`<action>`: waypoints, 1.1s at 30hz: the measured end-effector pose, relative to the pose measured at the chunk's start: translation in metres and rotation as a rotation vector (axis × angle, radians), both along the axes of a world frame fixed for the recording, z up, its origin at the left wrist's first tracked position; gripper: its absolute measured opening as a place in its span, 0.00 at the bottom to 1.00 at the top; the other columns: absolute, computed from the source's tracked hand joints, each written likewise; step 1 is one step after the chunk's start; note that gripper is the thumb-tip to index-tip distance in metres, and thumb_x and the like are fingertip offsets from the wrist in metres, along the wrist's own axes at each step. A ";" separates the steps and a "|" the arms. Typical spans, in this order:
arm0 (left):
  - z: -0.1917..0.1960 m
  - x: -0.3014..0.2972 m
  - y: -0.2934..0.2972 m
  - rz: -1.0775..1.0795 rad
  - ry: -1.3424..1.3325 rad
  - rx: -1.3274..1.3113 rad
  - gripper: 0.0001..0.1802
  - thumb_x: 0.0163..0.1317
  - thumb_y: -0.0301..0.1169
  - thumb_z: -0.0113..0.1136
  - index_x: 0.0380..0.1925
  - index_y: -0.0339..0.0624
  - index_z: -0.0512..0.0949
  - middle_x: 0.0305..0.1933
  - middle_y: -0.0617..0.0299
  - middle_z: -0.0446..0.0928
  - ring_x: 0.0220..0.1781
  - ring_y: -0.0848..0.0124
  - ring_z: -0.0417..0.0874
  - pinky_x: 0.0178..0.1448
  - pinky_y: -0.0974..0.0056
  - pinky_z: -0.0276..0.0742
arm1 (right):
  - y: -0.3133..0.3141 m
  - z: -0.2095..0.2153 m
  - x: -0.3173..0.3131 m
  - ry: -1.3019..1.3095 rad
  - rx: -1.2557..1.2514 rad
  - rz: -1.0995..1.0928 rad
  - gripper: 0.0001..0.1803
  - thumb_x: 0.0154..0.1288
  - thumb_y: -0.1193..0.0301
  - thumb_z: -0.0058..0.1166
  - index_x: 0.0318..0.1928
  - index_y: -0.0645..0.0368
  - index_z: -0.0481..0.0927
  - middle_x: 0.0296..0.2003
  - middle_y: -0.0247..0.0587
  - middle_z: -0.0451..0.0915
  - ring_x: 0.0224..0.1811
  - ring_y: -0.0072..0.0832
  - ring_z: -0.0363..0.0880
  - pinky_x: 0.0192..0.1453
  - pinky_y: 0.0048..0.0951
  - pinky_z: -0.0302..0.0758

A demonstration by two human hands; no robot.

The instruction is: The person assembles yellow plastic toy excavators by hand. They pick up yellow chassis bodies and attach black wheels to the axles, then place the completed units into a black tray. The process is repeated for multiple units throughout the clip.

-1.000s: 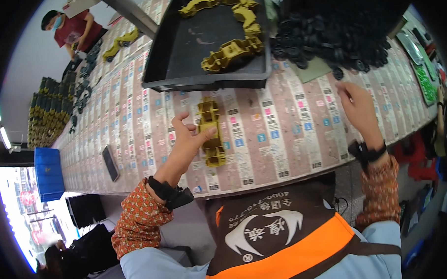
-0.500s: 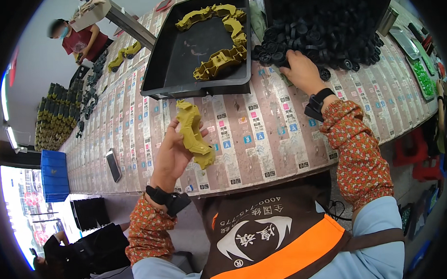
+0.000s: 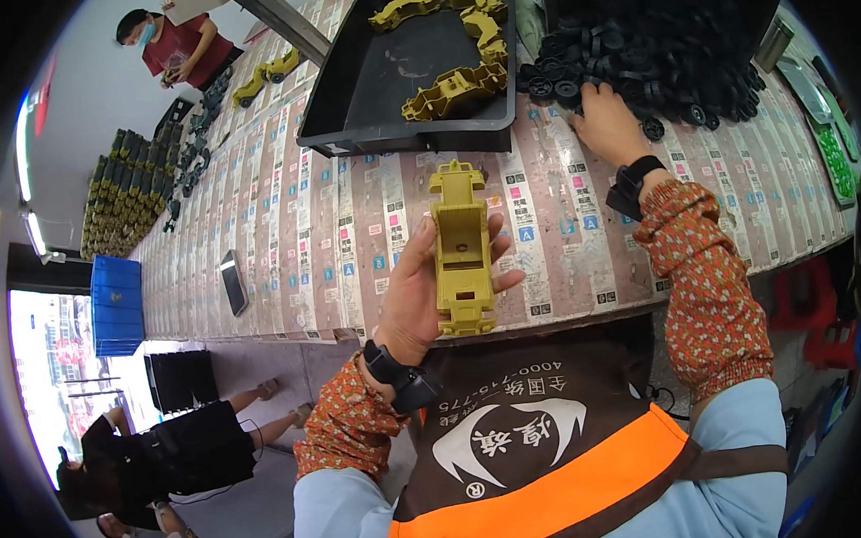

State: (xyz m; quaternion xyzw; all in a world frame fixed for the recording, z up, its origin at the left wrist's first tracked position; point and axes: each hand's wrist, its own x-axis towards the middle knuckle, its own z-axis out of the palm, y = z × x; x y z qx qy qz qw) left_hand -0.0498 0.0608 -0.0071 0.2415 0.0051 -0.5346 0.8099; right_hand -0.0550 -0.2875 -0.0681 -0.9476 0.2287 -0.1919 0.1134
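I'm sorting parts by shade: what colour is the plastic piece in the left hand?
The plastic piece is mustard yellow; the head view shows it best.

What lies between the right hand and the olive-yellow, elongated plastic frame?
In the head view, fingers of the left hand beside the frame, then only striped, printed tabletop up to the right hand.

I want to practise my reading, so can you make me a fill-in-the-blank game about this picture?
1. The left hand holds a plastic part coloured ____.
2. The right hand is at a black pile made of ____.
3. The tray beyond the left hand is coloured ____.
4. In the picture, the phone lies to the ____ of the left hand.

Missing words: yellow; wheels; black; left.
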 end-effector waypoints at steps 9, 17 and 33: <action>0.013 -0.014 0.008 -0.022 -0.296 0.219 0.33 0.78 0.50 0.52 0.74 0.46 0.59 0.68 0.49 0.73 0.60 0.56 0.83 0.55 0.48 0.90 | 0.029 0.034 -0.036 -0.104 0.594 0.310 0.20 0.64 0.77 0.60 0.57 0.63 0.79 0.49 0.46 0.82 0.46 0.31 0.83 0.53 0.33 0.80; 0.014 -0.026 0.000 -0.037 -0.386 0.309 0.31 0.77 0.48 0.54 0.71 0.49 0.59 0.59 0.52 0.74 0.54 0.58 0.85 0.44 0.53 0.93 | 0.142 0.068 -0.101 -0.240 1.480 0.563 0.25 0.71 0.81 0.56 0.67 0.64 0.72 0.55 0.38 0.79 0.56 0.22 0.79 0.64 0.27 0.77; -0.020 -0.038 -0.010 -0.060 -0.993 0.414 0.35 0.79 0.31 0.52 0.74 0.40 0.44 0.66 0.53 0.68 0.66 0.67 0.75 0.66 0.63 0.76 | 0.187 0.059 -0.139 -0.168 0.976 0.363 0.41 0.59 0.87 0.39 0.77 0.69 0.59 0.61 0.60 0.79 0.66 0.42 0.80 0.69 0.35 0.74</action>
